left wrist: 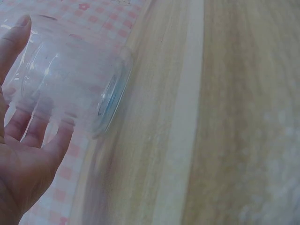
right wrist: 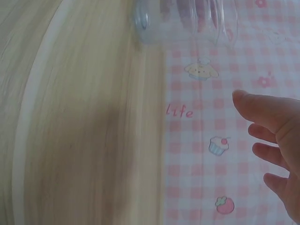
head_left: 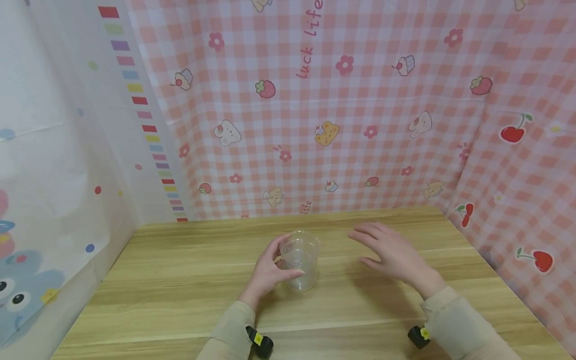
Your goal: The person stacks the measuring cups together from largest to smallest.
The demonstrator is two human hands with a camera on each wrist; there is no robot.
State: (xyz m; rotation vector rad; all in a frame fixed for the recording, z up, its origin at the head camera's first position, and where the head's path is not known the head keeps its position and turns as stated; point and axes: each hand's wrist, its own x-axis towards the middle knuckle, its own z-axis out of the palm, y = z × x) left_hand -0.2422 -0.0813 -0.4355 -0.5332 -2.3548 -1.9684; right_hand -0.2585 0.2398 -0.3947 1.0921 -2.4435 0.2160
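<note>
A clear plastic cup (head_left: pixel 302 260) stands upright, mouth up, at the middle of the wooden table. My left hand (head_left: pixel 269 270) grips its left side, thumb across the near wall and fingers around the back. In the left wrist view the cup (left wrist: pixel 70 75) shows its base close to the tabletop, with the left fingers (left wrist: pixel 60 140) visible through and below the wall. Held in the air right of the cup, my right hand (head_left: pixel 389 252) has its fingers loosely spread and nothing in them. The right wrist view shows the right hand (right wrist: pixel 276 140) apart from the cup (right wrist: pixel 187 21).
The wooden table (head_left: pixel 180 280) has light grain stripes. A pink checked cloth (head_left: pixel 292 115) with cartoon prints hangs behind it and along the right. A white printed cloth (head_left: pixel 67 150) hangs on the left. Black wrist cameras sit at both sleeves.
</note>
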